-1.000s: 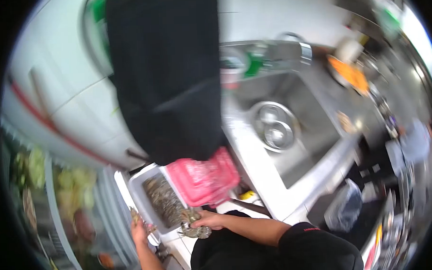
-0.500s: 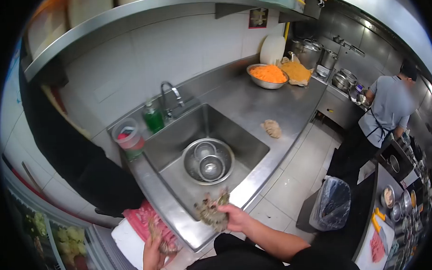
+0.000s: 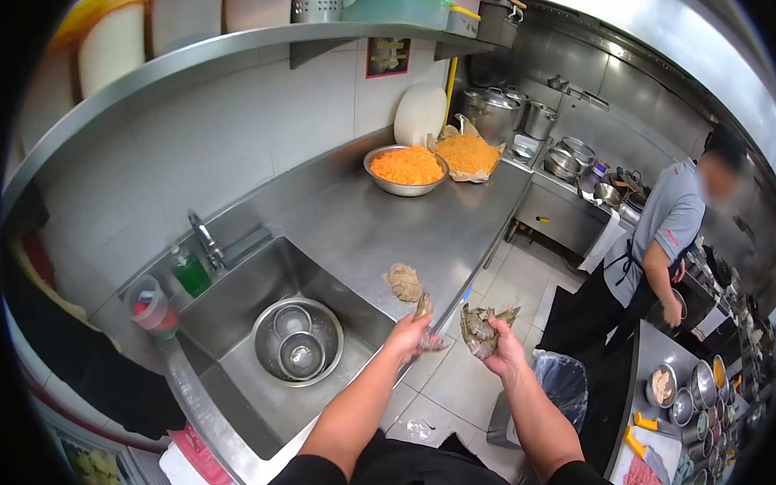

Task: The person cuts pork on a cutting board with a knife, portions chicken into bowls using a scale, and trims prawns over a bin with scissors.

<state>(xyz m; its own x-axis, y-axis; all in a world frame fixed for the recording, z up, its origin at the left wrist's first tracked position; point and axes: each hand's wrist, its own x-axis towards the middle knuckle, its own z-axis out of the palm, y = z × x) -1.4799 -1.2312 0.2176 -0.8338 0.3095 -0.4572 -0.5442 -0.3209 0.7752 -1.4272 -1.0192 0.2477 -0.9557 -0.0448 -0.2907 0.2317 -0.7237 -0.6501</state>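
Observation:
My left hand is closed around a grey-brown prawn, with another pale piece showing below the fingers. Close by on the right, my right hand grips a clump of grey-brown prawns. Both hands are raised near the front edge of the steel counter, to the right of the sink. Beyond my left hand, a beige crumpled lump lies on the counter; I cannot make out what it is.
Metal bowls stand in the sink. A bowl of orange shreds and a crumb-filled tray sit at the back. Below my right hand stands a lined bin. A co-worker stands at the right, near a cutting board.
Both hands have moved right, away from the pink bag and sink front, to the counter's edge, still holding prawns. My view has swung right, and the co-worker has turned.

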